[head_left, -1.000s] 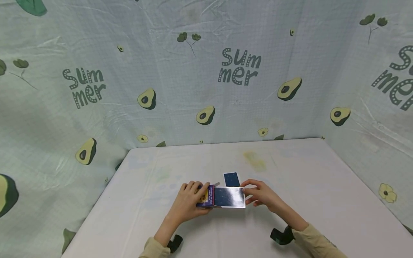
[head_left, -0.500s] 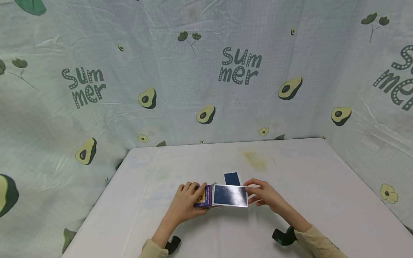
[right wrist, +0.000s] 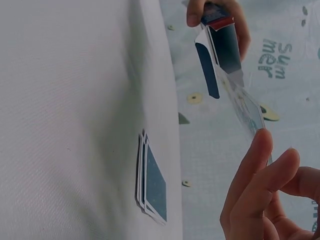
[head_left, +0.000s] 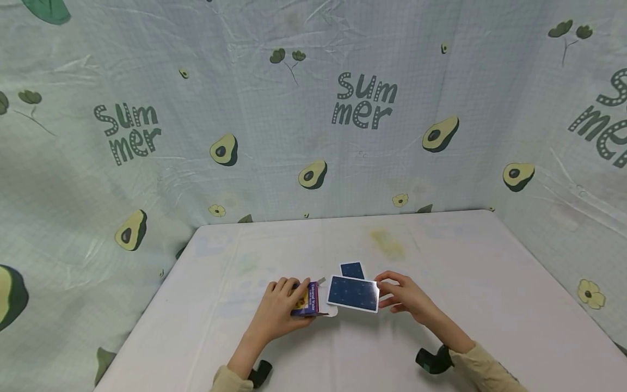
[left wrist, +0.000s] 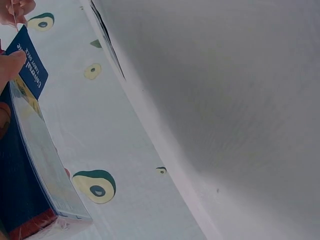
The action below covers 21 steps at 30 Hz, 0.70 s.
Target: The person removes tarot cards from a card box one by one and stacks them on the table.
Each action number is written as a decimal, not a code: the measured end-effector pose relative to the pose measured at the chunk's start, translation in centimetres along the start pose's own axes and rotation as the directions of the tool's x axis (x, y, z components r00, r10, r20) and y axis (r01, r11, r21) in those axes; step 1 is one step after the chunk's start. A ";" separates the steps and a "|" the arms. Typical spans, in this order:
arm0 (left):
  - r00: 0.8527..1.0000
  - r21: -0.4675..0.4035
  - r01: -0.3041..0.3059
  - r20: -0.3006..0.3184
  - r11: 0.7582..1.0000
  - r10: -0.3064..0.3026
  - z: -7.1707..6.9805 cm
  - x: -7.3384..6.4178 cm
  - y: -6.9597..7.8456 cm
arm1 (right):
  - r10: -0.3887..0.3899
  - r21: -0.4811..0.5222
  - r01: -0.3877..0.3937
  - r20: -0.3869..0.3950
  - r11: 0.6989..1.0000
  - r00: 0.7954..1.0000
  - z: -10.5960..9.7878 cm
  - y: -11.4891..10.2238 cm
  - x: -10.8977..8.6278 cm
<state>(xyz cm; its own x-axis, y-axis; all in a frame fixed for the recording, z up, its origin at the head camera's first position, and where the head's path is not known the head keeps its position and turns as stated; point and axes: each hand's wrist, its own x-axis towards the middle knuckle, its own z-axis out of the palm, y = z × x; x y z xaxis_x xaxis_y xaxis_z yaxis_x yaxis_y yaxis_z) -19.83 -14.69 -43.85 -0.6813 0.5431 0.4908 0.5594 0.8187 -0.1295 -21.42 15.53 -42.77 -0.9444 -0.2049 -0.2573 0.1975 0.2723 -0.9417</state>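
Observation:
My left hand [head_left: 280, 309] grips a purple and yellow tarot card box [head_left: 311, 298] marked "Universal Waite Tarot Deck". Its white end flap [head_left: 330, 311] hangs open toward the right. My right hand [head_left: 405, 298] pinches the right edge of a blue-backed, white-bordered tarot card [head_left: 354, 294], held just outside the box opening. Partly covered by that card in the head view, a small pile of cards [head_left: 352, 269] lies on the table; the right wrist view shows several stacked cards [right wrist: 156, 182]. In the left wrist view the box's dark blue side [left wrist: 17, 170] fills the left edge.
A white-covered table [head_left: 274, 245] spreads under both hands, with a yellowish stain [head_left: 387, 244] toward the back. Behind it hangs a pale cloth [head_left: 264, 125] printed with avocados and "summer". Dark wrist cameras [head_left: 434, 360] sit on both wrists.
The card has slid right, out of the box, and now tilts slightly. The left hand has shifted a little left with the box, and its white flap has come into view.

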 end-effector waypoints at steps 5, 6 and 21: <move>1.000 0.002 0.000 -0.006 1.000 0.000 0.0 -0.2 -0.2 | 0.032 0.020 -0.032 -0.015 0.999 0.999 -0.1 0.0 0.2; 1.000 -0.001 0.000 -0.005 1.000 0.000 -0.1 -0.2 -0.2 | 0.033 0.025 -0.032 -0.012 0.999 0.999 -0.1 0.0 0.2; 1.000 -0.004 -0.008 -0.002 1.000 0.008 -0.1 -1.0 -1.0 | -0.005 0.120 0.002 0.023 0.993 1.000 -0.3 0.2 0.3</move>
<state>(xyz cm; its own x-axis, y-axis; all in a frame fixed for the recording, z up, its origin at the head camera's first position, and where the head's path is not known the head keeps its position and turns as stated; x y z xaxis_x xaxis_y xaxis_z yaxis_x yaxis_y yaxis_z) -19.61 -16.06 -44.14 -0.6758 0.5495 0.4913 0.5668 0.8135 -0.1302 -21.73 15.82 -42.98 -0.9389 -0.2284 -0.2573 0.2254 0.1570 -0.9615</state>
